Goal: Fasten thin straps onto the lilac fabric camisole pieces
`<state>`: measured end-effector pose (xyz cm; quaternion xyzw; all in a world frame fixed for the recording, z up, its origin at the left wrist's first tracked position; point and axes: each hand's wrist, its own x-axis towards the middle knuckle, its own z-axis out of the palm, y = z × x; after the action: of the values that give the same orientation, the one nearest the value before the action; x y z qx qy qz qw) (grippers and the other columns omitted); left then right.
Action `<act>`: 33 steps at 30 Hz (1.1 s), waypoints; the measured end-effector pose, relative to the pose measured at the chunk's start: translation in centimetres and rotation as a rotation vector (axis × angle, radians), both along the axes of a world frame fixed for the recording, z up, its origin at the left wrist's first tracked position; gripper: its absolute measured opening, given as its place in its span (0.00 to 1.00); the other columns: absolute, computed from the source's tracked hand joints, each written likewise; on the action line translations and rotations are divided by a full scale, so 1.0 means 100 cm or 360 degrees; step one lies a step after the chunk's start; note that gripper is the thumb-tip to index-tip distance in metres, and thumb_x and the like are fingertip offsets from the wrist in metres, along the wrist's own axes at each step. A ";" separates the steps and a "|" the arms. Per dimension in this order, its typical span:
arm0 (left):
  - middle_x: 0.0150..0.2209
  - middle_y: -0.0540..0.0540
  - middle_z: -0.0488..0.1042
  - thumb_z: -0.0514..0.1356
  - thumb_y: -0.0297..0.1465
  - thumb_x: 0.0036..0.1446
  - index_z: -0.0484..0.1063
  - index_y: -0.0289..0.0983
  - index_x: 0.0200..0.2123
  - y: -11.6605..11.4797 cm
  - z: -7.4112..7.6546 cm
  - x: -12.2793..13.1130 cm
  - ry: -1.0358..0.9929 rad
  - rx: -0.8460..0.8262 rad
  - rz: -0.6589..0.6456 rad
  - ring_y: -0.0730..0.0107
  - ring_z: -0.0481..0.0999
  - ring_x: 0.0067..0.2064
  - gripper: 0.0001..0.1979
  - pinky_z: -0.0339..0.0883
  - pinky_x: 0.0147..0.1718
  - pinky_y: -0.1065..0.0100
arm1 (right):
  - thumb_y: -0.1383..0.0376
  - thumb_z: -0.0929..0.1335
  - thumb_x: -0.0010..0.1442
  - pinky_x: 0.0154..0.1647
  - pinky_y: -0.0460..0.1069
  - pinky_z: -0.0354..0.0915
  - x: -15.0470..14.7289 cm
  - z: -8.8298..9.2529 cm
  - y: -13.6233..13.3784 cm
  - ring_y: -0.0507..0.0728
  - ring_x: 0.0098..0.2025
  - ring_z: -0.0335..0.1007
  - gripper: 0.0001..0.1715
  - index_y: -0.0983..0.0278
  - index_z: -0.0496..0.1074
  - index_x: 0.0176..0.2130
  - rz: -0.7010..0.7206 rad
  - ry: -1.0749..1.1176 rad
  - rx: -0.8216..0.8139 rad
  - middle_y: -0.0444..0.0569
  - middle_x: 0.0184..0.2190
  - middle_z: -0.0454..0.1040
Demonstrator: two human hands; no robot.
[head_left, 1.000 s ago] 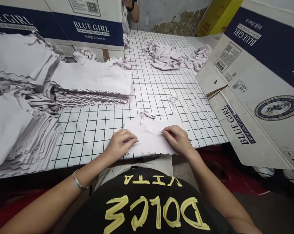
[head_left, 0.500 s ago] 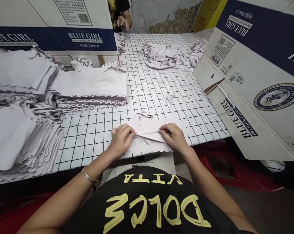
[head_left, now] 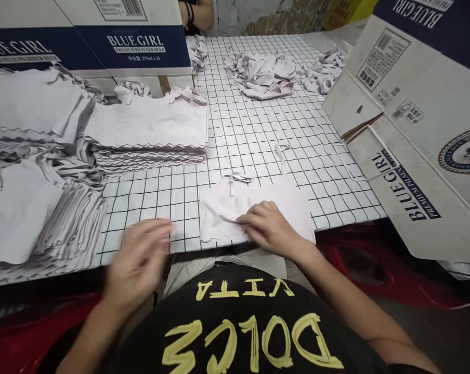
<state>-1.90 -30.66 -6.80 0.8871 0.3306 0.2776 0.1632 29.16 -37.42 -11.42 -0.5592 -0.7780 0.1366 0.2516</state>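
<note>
A pale pink camisole top [head_left: 215, 215] with thin straps lies at the table's front edge, a crease running across it. My right hand [head_left: 272, 228] rests over its middle, fingers and thumb closed on a fold of the cloth. Left of the garment, apart from it, my left hand [head_left: 139, 259] hovers at the edge, blurred by motion. Its fingers look stretched out, and I see nothing in them.
Neat stacks of similar tops [head_left: 149, 124] stand on the left of the checked table [head_left: 243, 137]. Loose heaps of garments [head_left: 264, 75] lie at the back. Beer cartons [head_left: 141, 47] stand behind the stacks, and another carton [head_left: 375, 98] leans at right. A co-worker's arm [head_left: 201, 13] shows behind.
My left hand has let go of the top and moved left and towards me. My right hand has shifted inward over the cloth, and the raised fold now lies flatter.
</note>
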 end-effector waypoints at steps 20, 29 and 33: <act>0.30 0.48 0.71 0.52 0.29 0.64 0.66 0.36 0.53 0.017 -0.058 0.068 0.0410 0.0099 -0.0774 0.67 0.66 0.34 0.15 0.55 0.42 0.57 | 0.65 0.70 0.58 0.40 0.51 0.59 -0.009 -0.008 0.043 0.55 0.33 0.65 0.03 0.62 0.71 0.32 -0.0245 0.0090 -0.0332 0.45 0.27 0.73; 0.52 0.42 0.74 0.53 0.27 0.64 0.67 0.38 0.54 0.022 -0.063 0.065 0.0335 0.0105 -0.0890 0.58 0.69 0.51 0.16 0.54 0.47 0.54 | 0.67 0.69 0.54 0.32 0.48 0.58 -0.025 -0.001 0.048 0.53 0.29 0.64 0.08 0.62 0.66 0.27 -0.0348 0.0149 -0.0450 0.43 0.25 0.70; 0.53 0.43 0.74 0.54 0.27 0.64 0.67 0.38 0.54 0.023 -0.062 0.065 0.0324 0.0087 -0.0889 0.59 0.70 0.50 0.16 0.52 0.46 0.53 | 0.65 0.69 0.55 0.30 0.47 0.58 -0.022 0.002 0.050 0.53 0.29 0.64 0.07 0.61 0.65 0.28 -0.0419 0.0285 -0.0555 0.43 0.27 0.70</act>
<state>4.55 -28.34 -12.99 0.9711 0.0807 0.1403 0.1754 26.92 -32.42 -11.26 -0.6764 -0.6377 0.2840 0.2348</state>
